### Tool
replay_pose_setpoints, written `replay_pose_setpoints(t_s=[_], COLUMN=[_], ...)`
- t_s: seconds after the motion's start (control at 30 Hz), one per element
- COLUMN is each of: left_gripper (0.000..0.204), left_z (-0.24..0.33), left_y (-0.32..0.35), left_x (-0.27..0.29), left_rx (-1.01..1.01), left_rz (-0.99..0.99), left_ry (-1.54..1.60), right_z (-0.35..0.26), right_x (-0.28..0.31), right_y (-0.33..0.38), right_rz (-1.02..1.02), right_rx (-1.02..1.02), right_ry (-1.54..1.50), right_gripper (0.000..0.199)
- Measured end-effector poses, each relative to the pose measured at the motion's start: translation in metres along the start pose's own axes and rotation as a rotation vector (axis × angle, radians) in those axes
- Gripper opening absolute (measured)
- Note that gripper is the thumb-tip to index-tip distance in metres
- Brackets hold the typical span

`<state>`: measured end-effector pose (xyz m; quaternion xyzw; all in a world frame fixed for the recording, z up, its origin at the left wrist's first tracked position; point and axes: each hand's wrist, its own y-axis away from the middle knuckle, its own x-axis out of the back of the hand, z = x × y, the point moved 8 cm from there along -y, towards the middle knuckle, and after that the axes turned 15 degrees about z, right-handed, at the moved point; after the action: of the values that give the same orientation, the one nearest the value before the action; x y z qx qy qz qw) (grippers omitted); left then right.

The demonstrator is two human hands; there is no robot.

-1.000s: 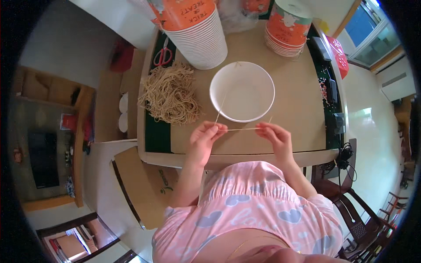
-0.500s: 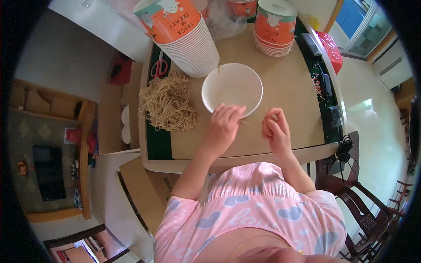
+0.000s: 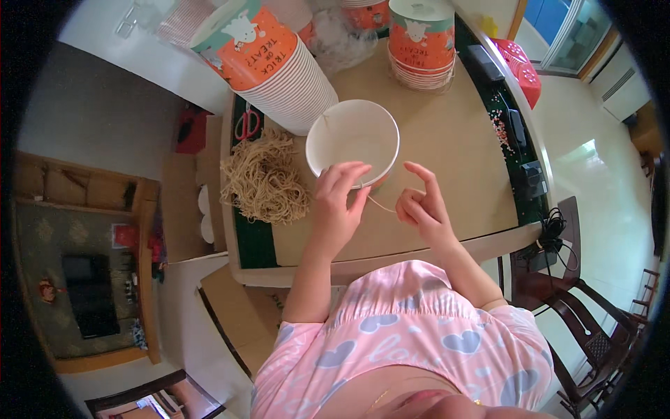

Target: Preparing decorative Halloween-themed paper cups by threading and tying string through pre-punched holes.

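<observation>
A white-lined paper bucket (image 3: pixel 354 133) stands at the middle of the table, its mouth up. My left hand (image 3: pixel 338 199) is at its near rim, fingers over the edge and thumb outside, holding it there. From that rim a thin tan cord (image 3: pixel 380 205) runs to my right hand (image 3: pixel 424 209). The right hand's lower fingers are curled closed on the cord, while its index finger points away. A bit of cord also shows at the bucket's far left rim. A loose heap of tan cord (image 3: pixel 269 183) lies left of the bucket.
A tall leaning stack of orange paper buckets (image 3: pixel 283 80) rises behind the cord heap, near red-handled scissors (image 3: pixel 247 123). Another bucket stack (image 3: pixel 422 45) stands at the back right, beside clear plastic wrapping (image 3: pixel 342 42). Black devices (image 3: pixel 533 179) line the table's right edge.
My right index finger has stretched out from the curled hand. The left thumb and fingers have spread apart at the rim. The view has shifted a little.
</observation>
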<state>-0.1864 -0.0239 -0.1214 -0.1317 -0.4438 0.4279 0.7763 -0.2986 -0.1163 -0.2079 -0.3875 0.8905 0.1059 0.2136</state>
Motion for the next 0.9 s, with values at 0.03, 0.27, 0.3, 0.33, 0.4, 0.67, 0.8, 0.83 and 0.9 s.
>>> replay_pose_setpoints(t_s=[0.03,0.27,0.3,0.33,0.4,0.67,0.8,0.83,0.9], left_gripper=[0.04,0.031,0.023,0.023,0.012,0.012,0.008,0.008,0.007], left_z=[0.009,0.023,0.017,0.016,0.015,0.011,0.014,0.016,0.016], left_y=[0.002,0.023,0.025,0.024,0.021,0.022,0.021,0.021,0.021], left_x=[0.002,-0.004,-0.002,-0.002,0.002,-0.001,-0.005,-0.006,-0.009], left_rx=[-0.063,-0.104,-0.08,-0.078,-0.062,-0.053,-0.065,-0.066,-0.032], left_rz=[-0.043,-0.136,-0.11,-0.112,-0.066,-0.088,-0.111,-0.113,-0.138], left_ry=[-0.011,0.041,0.058,0.062,0.065,0.042,0.094,0.095,0.108], right_z=[-0.007,-0.013,-0.012,-0.009,-0.001,0.008,0.004,0.007,0.007], right_x=[-0.007,-0.026,-0.026,-0.02,-0.015,0.002,0.004,0.004,0.003], right_y=[0.004,0.016,0.016,0.013,0.012,0.008,0.006,0.005,0.006], right_rz=[-0.035,-0.118,-0.122,-0.1,-0.076,0.161,0.199,0.215,0.233], right_rx=[-0.033,-0.037,-0.039,0.039,0.116,0.214,0.216,0.199,0.182], right_ry=[-0.07,-0.036,-0.036,0.135,0.308,0.4,0.44,0.311,0.18], right_gripper=[0.05,0.054,0.054,0.046,0.038,0.005,0.005,0.004,0.004])
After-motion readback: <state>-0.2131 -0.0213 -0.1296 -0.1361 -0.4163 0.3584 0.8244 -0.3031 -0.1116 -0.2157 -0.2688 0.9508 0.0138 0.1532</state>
